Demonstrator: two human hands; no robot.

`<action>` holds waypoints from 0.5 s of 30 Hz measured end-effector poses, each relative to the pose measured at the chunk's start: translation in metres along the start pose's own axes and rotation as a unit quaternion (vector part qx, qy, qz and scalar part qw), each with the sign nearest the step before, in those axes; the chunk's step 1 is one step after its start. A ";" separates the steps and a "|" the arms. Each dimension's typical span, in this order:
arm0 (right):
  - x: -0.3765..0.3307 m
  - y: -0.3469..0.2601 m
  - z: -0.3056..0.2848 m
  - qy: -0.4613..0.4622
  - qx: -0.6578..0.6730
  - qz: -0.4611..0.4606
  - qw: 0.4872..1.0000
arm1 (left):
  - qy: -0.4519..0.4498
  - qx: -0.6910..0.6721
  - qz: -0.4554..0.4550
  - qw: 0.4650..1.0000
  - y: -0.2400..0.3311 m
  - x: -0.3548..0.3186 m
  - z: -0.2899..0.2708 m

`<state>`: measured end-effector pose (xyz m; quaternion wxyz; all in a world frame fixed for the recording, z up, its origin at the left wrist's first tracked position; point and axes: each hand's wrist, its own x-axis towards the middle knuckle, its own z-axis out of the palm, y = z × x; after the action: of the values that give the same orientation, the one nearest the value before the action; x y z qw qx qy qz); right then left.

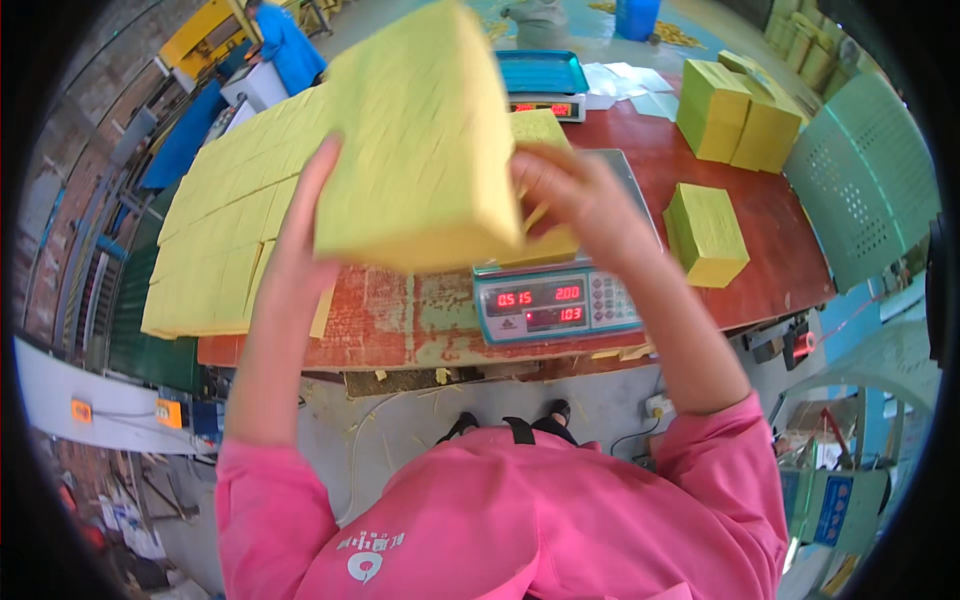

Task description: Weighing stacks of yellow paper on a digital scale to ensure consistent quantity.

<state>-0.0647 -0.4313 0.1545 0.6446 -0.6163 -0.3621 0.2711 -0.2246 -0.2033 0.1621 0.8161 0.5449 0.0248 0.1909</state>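
Note:
Up in front of me, tilted, is a large block of stacked yellow paper (415,140), blurred by motion. My left hand (308,205) presses against its left side, fingers partly hidden behind it. On the other side, the bent fingers of my right hand (565,190) grip its right edge. Below the right hand stands a digital scale (560,305) with a lit red display. Another yellow paper block (540,125) rests on the scale's pan, mostly hidden by the raised block and my hand.
Rows of yellow paper blocks (215,235) cover the left of the red worn table (390,315). A single block (707,235) and a group of blocks (735,115) stand at right. A second scale (545,80) is at the back. Far left, a person in blue (287,45) works.

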 end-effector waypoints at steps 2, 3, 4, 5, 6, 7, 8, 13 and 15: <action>0.026 -0.003 -0.048 -0.009 0.022 0.007 1.000 | 0.046 0.128 0.003 0.991 -0.006 0.048 0.039; 0.033 0.000 -0.070 -0.001 0.033 0.022 0.999 | 0.054 0.091 -0.069 0.992 -0.006 0.071 0.059; 0.040 0.006 -0.084 0.005 0.045 0.037 0.998 | 0.059 0.095 -0.069 0.991 -0.011 0.086 0.064; 0.045 0.011 -0.093 -0.001 0.050 0.037 0.998 | 0.071 0.093 -0.093 0.989 -0.019 0.097 0.065; 0.049 0.018 -0.104 -0.008 0.052 0.063 0.997 | 0.081 0.090 -0.120 0.985 -0.026 0.104 0.071; 0.053 0.025 -0.112 -0.016 0.054 0.088 0.994 | 0.089 0.099 -0.148 0.980 -0.029 0.106 0.076; 0.057 0.033 -0.118 -0.019 0.059 0.090 0.994 | 0.093 0.102 -0.151 0.979 -0.032 0.108 0.081; 0.067 0.055 -0.126 -0.043 0.070 0.108 0.991 | 0.130 0.113 -0.187 0.967 -0.045 0.119 0.074; 0.068 0.057 -0.126 -0.038 0.065 0.115 0.991 | 0.130 0.110 -0.174 0.970 -0.049 0.116 0.071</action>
<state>0.0817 -0.4475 0.1096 0.6335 -0.6003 -0.2945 0.3894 -0.0859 -0.2431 0.1661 0.7619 0.5887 0.2459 0.1114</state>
